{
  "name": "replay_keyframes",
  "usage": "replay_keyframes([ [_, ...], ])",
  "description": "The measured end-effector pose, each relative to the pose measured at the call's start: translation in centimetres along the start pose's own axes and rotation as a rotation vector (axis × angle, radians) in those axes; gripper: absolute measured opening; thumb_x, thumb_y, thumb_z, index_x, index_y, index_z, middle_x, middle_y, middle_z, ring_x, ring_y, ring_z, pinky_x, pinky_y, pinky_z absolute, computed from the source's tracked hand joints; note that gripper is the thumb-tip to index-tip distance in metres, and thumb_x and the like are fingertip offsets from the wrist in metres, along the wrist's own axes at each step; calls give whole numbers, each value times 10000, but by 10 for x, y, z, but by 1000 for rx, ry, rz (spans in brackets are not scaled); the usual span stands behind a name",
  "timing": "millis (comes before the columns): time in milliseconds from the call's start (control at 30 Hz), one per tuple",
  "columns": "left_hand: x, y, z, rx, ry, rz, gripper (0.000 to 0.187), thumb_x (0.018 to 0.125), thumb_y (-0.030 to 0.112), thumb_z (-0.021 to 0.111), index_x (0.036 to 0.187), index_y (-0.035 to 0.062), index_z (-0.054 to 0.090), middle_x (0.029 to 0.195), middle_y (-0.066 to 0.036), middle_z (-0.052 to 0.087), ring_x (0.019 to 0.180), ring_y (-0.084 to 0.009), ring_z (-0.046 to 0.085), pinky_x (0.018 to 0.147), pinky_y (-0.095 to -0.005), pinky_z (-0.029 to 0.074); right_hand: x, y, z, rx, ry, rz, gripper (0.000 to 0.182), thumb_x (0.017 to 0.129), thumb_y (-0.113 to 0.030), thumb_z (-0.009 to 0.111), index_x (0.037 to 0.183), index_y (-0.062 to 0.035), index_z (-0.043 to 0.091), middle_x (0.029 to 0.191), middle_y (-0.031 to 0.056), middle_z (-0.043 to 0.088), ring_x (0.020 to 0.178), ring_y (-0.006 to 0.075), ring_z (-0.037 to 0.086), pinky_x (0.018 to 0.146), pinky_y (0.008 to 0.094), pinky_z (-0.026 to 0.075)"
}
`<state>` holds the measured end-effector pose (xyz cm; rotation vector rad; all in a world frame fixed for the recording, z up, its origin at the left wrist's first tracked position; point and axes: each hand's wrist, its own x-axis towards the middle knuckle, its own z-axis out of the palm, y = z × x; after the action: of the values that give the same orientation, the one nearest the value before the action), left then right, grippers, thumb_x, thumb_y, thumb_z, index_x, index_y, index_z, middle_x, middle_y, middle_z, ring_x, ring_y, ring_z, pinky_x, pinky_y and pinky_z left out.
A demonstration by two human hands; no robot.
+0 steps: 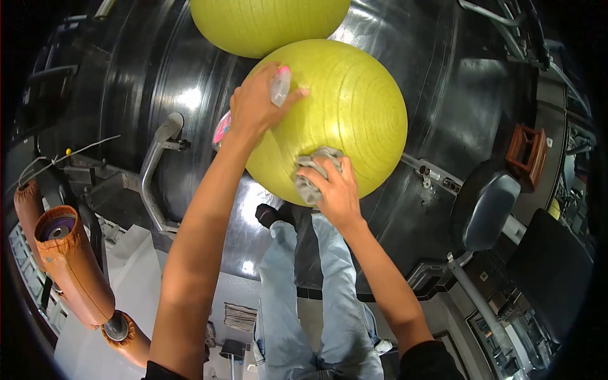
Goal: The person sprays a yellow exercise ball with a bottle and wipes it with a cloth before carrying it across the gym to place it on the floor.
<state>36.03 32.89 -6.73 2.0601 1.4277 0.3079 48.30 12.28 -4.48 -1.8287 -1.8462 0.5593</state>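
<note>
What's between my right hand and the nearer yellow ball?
The head view shows a crumpled grey cloth between your right hand and the ball.

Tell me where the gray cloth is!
In the head view, the gray cloth is in the right hand, against the lower part of the nearer yellow ball.
</note>
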Motion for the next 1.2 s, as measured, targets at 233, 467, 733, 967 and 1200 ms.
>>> replay_keyframes([
  [233, -24, 32, 0, 108, -288, 84, 866, 645, 623, 845, 1212, 2, 635, 1436, -93, 551, 1142, -320, 646, 936, -427, 523, -26, -11, 35, 45, 56, -12, 293, 716, -102, 716, 992, -200, 733, 1146, -29, 624, 961, 275, 538, 851, 398, 485],
  [467, -13, 19, 2, 95, -153, 118, 872, 631, 613, 859, 1194, -17, 645, 1463, -83, 529, 1208, -297, 615, 955, -414, 511, -82, 10, 30, 89, 225, 173, 341, 662, -73, 782, 964, -225, 746, 1110, -11, 637, 961, 302, 563, 818, 405, 517],
  [733, -19, 8, 4, 56, -142, 32, 920, 624, 599, 866, 1273, 0, 608, 1498, -109, 496, 1329, -319, 520, 1055, -440, 444, -137, 45, 35, 133, 319, 354, 364, 604, -37, 825, 928, -190, 763, 1050, 88, 592, 980, 336, 561, 826, 402, 505],
  [967, -63, -30, -21, 1, -177, 114, 926, 669, 553, 869, 1326, -34, 581, 1319, -197, 604, 1179, -299, 615, 990, -396, 477, -141, 101, 52, 650, 692, 1210, 370, 835, 61, 582, 1168, -60, 688, 1171, 95, 656, 1084, 216, 620, 949, 318, 475],
  [1200, -66, -46, -43, -76, -192, -388, 693, 682, 567, 880, 1005, -11, 674, 874, -98, 695, 746, -219, 664, 722, -363, 526, -151, 107, 53, 850, 451, 1416, 441, 847, -16, 551, 1272, -77, 651, 1197, 95, 688, 1094, 217, 650, 969, 327, 486],
])
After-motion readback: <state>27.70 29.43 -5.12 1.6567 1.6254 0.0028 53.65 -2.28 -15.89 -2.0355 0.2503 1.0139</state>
